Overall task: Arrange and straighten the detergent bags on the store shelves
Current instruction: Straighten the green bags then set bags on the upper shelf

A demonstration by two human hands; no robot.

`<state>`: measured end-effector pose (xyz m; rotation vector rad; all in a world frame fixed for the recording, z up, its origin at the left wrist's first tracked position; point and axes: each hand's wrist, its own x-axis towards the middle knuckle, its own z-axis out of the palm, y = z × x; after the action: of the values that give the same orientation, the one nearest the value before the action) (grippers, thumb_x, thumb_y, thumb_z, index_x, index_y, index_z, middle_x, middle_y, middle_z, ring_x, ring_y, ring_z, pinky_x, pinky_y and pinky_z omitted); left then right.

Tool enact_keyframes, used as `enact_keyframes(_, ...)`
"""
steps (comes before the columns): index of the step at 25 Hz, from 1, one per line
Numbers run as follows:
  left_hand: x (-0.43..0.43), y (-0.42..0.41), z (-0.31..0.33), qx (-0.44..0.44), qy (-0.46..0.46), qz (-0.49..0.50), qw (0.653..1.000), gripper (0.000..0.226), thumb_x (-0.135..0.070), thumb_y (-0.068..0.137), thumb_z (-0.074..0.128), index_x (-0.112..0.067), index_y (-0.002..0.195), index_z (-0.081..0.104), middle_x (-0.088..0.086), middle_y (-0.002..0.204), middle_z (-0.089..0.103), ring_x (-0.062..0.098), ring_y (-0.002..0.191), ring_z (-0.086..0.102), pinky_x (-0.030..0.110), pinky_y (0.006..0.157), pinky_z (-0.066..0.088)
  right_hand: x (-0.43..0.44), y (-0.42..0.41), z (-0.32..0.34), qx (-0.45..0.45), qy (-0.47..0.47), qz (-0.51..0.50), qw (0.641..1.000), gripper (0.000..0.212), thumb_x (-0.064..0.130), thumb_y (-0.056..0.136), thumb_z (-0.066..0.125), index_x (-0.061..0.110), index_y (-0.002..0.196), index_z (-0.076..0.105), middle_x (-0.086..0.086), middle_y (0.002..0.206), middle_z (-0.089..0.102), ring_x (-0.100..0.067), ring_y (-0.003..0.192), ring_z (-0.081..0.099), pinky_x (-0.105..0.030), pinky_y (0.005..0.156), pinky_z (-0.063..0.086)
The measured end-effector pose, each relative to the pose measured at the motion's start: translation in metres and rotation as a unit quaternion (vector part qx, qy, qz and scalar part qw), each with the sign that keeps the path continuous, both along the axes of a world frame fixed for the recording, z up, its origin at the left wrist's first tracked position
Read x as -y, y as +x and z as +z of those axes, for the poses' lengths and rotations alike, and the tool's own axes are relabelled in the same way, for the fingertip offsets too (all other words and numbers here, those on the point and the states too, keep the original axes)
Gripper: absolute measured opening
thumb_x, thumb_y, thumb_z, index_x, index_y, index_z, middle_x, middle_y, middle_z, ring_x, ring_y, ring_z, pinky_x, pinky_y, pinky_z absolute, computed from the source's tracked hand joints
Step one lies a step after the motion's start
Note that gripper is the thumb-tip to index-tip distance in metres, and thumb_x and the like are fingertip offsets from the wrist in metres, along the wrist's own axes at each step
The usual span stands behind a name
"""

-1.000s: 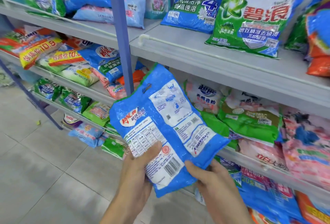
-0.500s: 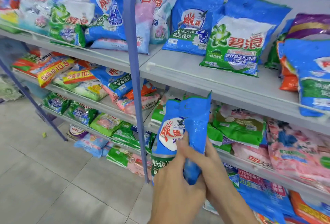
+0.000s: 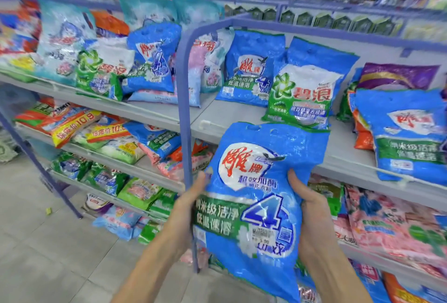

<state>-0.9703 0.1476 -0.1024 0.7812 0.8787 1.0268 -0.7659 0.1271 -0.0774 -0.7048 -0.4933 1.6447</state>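
I hold a blue detergent bag (image 3: pixel 256 196) upright in front of the shelves, its front with a red logo and a big "4" facing me. My left hand (image 3: pixel 187 208) grips its left edge and my right hand (image 3: pixel 306 206) grips its right edge. Behind it, the top shelf (image 3: pixel 227 119) carries a matching blue bag (image 3: pixel 251 68) leaning back, a green-and-white bag (image 3: pixel 304 90) beside it, and another blue bag (image 3: pixel 406 133) lying at the right.
A blue upright post (image 3: pixel 185 114) splits the shelving just left of the held bag. Lower shelves (image 3: pixel 145 169) hold jumbled green, pink, yellow and blue bags. Several bags (image 3: pixel 116 223) lie low by the tiled floor (image 3: pixel 48 254). More aisles stand behind.
The bag has been turned from its printed back to its front and lifted higher. My hands moved from its bottom edge to its two sides, and my view rose toward the top shelf.
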Motion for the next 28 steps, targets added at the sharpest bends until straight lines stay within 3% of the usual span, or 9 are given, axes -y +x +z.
enact_keyframes(2, -0.018, -0.001, 0.016, 0.080, -0.028, -0.086, 0.993, 0.080, -0.066, 0.053, 0.091, -0.022, 0.118, 0.078, 0.015, 0.128, 0.072, 0.033, 0.113, 0.072, 0.043, 0.083, 0.061, -0.005, 0.002, 0.012, 0.021, 0.002, -0.003, 1.000, 0.039, 0.035, 0.089, 0.062, 0.009, 0.110, 0.081, -0.020, 0.122, 0.074, -0.042, 0.103, 0.075, -0.056, 0.079, 0.062)
enact_keyframes(4, -0.036, 0.002, 0.030, 0.050, 0.014, -0.095, 0.994, 0.073, -0.054, 0.052, 0.097, -0.018, 0.113, 0.080, 0.018, 0.120, 0.074, 0.034, 0.104, 0.075, 0.042, 0.078, 0.062, -0.012, 0.005, 0.022, 0.045, 0.021, -0.015, 0.999, 0.041, 0.035, 0.090, 0.064, 0.008, 0.117, 0.077, -0.022, 0.123, 0.073, -0.043, 0.105, 0.074, -0.055, 0.079, 0.062)
enact_keyframes(7, -0.060, 0.006, 0.052, -0.004, 0.096, -0.021, 0.995, 0.060, -0.046, 0.059, 0.095, -0.022, 0.111, 0.078, 0.015, 0.112, 0.078, 0.029, 0.091, 0.078, 0.038, 0.070, 0.062, -0.028, 0.011, 0.040, 0.150, 0.073, -0.078, 0.983, 0.049, 0.040, 0.077, 0.081, 0.018, 0.120, 0.077, -0.017, 0.120, 0.076, -0.038, 0.103, 0.075, -0.051, 0.080, 0.063)
enact_keyframes(10, -0.083, 0.011, 0.070, -0.023, 0.137, 0.016, 0.990, 0.056, -0.057, 0.064, 0.090, -0.028, 0.111, 0.077, 0.009, 0.105, 0.080, 0.027, 0.088, 0.078, 0.038, 0.068, 0.062, -0.048, 0.017, 0.052, 0.255, 0.119, -0.159, 0.946, 0.062, 0.049, 0.059, 0.096, 0.025, 0.113, 0.078, -0.009, 0.116, 0.078, -0.032, 0.101, 0.077, -0.045, 0.080, 0.063)
enact_keyframes(15, -0.144, 0.025, 0.102, -0.095, 0.134, 0.053, 0.985, 0.034, -0.055, 0.081, 0.078, -0.032, 0.106, 0.080, 0.004, 0.104, 0.081, 0.027, 0.095, 0.078, 0.042, 0.077, 0.063, -0.120, 0.023, 0.070, 0.282, 0.114, -0.210, 0.929, 0.012, 0.033, 0.091, 0.075, 0.026, 0.096, 0.082, -0.006, 0.104, 0.081, -0.029, 0.094, 0.078, -0.048, 0.083, 0.063)
enact_keyframes(19, -0.211, 0.038, 0.124, -0.106, 0.152, 0.152, 0.971, 0.025, -0.040, 0.089, 0.077, -0.024, 0.108, 0.080, -0.002, 0.103, 0.081, 0.020, 0.098, 0.077, 0.040, 0.085, 0.062, -0.200, 0.028, 0.095, 0.364, 0.100, -0.187, 0.907, 0.025, 0.029, 0.104, 0.059, 0.018, 0.086, 0.073, -0.023, 0.088, 0.070, -0.026, 0.080, 0.063, -0.046, 0.076, 0.052)
enact_keyframes(22, -0.262, 0.047, 0.130, -0.087, 0.176, 0.209, 0.958, 0.013, -0.026, 0.093, 0.075, -0.021, 0.104, 0.078, -0.010, 0.090, 0.081, 0.006, 0.078, 0.076, 0.022, 0.064, 0.059, -0.252, 0.026, 0.109, 0.422, 0.099, -0.186, 0.882, 0.025, 0.034, 0.106, 0.052, 0.017, 0.096, 0.067, -0.005, 0.086, 0.062, -0.019, 0.077, 0.055, -0.036, 0.068, 0.040)
enact_keyframes(26, -0.318, 0.061, 0.120, -0.084, 0.199, 0.235, 0.948, 0.006, -0.019, 0.092, 0.075, -0.024, 0.097, 0.076, -0.009, 0.088, 0.080, 0.008, 0.078, 0.073, 0.023, 0.068, 0.060, -0.302, 0.028, 0.104, 0.417, 0.058, -0.213, 0.882, 0.030, 0.036, 0.107, 0.049, 0.013, 0.096, 0.065, -0.004, 0.088, 0.063, -0.012, 0.069, 0.052, -0.029, 0.060, 0.040)
enact_keyframes(28, -0.342, 0.071, 0.114, -0.111, 0.210, 0.247, 0.940, 0.009, -0.015, 0.095, 0.072, -0.018, 0.103, 0.075, -0.006, 0.088, 0.077, 0.007, 0.073, 0.069, 0.026, 0.070, 0.057, -0.323, 0.029, 0.100, 0.409, 0.029, -0.208, 0.888, 0.026, 0.034, 0.107, 0.050, 0.017, 0.097, 0.066, -0.015, 0.104, 0.074, -0.017, 0.081, 0.063, -0.032, 0.068, 0.050)
